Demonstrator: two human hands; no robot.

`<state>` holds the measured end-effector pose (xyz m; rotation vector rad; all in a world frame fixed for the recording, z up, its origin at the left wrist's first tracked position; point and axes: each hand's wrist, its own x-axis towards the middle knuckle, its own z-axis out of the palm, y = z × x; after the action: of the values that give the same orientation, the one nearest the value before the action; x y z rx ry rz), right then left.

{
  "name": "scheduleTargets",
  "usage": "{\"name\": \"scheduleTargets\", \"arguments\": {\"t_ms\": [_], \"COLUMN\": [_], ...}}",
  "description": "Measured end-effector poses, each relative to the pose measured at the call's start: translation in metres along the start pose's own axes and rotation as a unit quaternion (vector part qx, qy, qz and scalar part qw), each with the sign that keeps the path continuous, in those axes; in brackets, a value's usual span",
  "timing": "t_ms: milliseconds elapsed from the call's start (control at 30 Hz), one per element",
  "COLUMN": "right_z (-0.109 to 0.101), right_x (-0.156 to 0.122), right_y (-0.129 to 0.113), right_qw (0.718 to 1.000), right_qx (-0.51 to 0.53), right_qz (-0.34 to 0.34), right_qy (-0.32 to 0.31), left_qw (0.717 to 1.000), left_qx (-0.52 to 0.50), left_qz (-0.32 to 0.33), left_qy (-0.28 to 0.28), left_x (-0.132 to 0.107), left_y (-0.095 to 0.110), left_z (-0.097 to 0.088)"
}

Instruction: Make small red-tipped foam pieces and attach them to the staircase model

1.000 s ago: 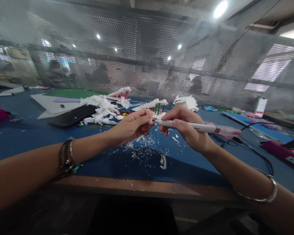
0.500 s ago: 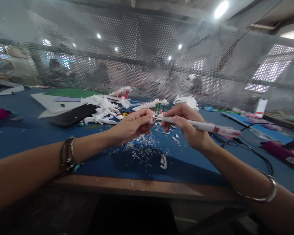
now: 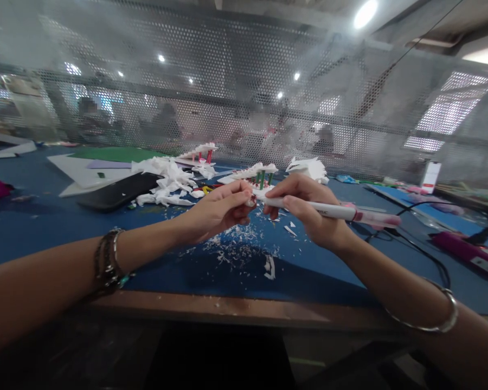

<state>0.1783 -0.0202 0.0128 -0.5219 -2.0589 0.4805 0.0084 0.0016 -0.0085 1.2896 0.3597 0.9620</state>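
Observation:
In the head view my left hand point(image 3: 217, 212) is closed in a pinch around a tiny whitish piece point(image 3: 251, 202), mostly hidden by the fingertips. My right hand point(image 3: 315, 214) grips a white marker pen point(image 3: 331, 210) with a pink rear end, held nearly level. The pen's tip points left and comes up to the piece; whether they touch I cannot tell. Just behind the hands stands a small white rack with green posts point(image 3: 262, 177) and reddish bits on it. White shavings point(image 3: 233, 246) lie scattered on the blue mat below.
Left of the hands are crumpled white tissue point(image 3: 168, 179), a black flat object point(image 3: 120, 192) and green sheet point(image 3: 114, 154). A similar rack with red posts point(image 3: 203, 154) stands farther back. To the right are black cables point(image 3: 427, 252), a purple power strip point(image 3: 467, 254) and a propped phone point(image 3: 431, 177).
The pen tip has shifted slightly left and down, closer to the piece in my left hand. The whole view has drifted a little; both grips stay the same.

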Motion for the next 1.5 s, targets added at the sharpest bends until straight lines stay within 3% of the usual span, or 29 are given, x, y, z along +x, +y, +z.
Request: {"name": "scheduleTargets", "arguments": {"t_ms": [300,533,1500], "right_z": [0.0010,0.0015,-0.0004], "right_x": [0.0004,-0.0007,0.0006], "right_y": [0.0014,-0.0010,-0.0036], "right_qw": [0.999,1.000,0.990], "right_qx": [-0.021,-0.028,-0.133], "right_qz": [-0.008,0.009,-0.040], "right_qy": [0.029,-0.011,0.004], "left_qw": [1.000,1.000,0.999], "left_qx": [-0.022,-0.012,-0.024], "left_qz": [0.014,0.007,0.000], "left_qy": [-0.006,0.001,0.023], "left_x": [0.0021,0.0031,0.0015], "left_y": [0.0011,-0.0017,0.0009], "left_z": [-0.0011,-0.0043,-0.0010]}}
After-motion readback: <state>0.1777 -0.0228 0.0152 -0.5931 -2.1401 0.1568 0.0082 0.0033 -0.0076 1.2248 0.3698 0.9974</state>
